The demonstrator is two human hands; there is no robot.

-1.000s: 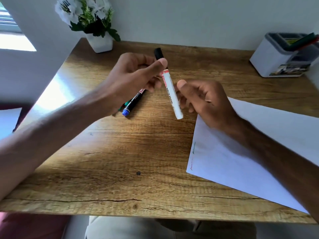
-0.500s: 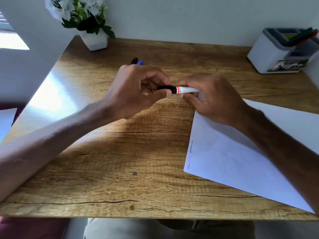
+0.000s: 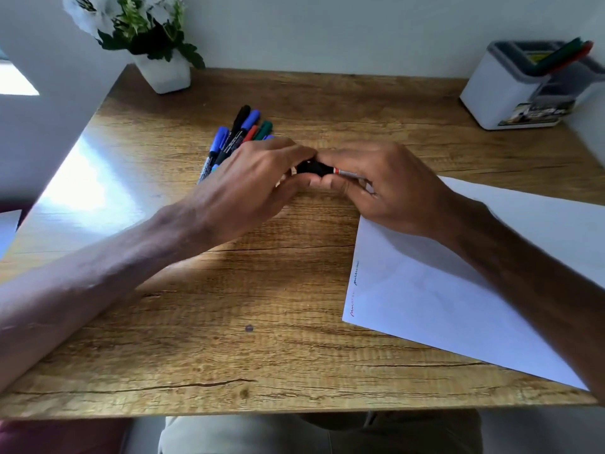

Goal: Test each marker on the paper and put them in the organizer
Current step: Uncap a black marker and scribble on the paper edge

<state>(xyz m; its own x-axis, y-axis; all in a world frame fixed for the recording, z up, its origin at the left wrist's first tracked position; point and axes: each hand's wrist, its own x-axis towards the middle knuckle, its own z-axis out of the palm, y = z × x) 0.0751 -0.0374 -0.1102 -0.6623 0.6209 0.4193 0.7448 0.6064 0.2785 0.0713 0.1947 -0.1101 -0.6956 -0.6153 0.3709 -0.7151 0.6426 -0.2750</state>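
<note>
Just beyond my left hand [image 3: 258, 178] lies the pile of markers [image 3: 239, 136], caps pointing away from me, blue, black, red and green among them; my knuckles cover the near ends. I judge these as untested, so I must not knock them as I pull.

My left hand is closed in a pinch on the black cap [image 3: 311, 167] of the marker [image 3: 347, 173] I am working on. My right hand [image 3: 386, 188] meets it fingertip to fingertip and is wrapped around the barrel, of which only a short white stretch with a red band shows between the fingers. The marker lies level, above the desk [image 3: 229, 306], between the two hands.

The step, as I judge it, is uncapping. To do it well I would keep the barrel fixed in the right hand and draw the cap straight out along the marker's axis to the left, with a slight twist if it sticks, no bending. I would keep the cap in the left hand for recapping.

Under and nearer than my right wrist is the paper [image 3: 458, 283], with small scribbles at its left edge; the next test stroke belongs beside them. Far beyond the right hand stands the organizer [image 3: 510, 90], with a few markers already in it.
</note>
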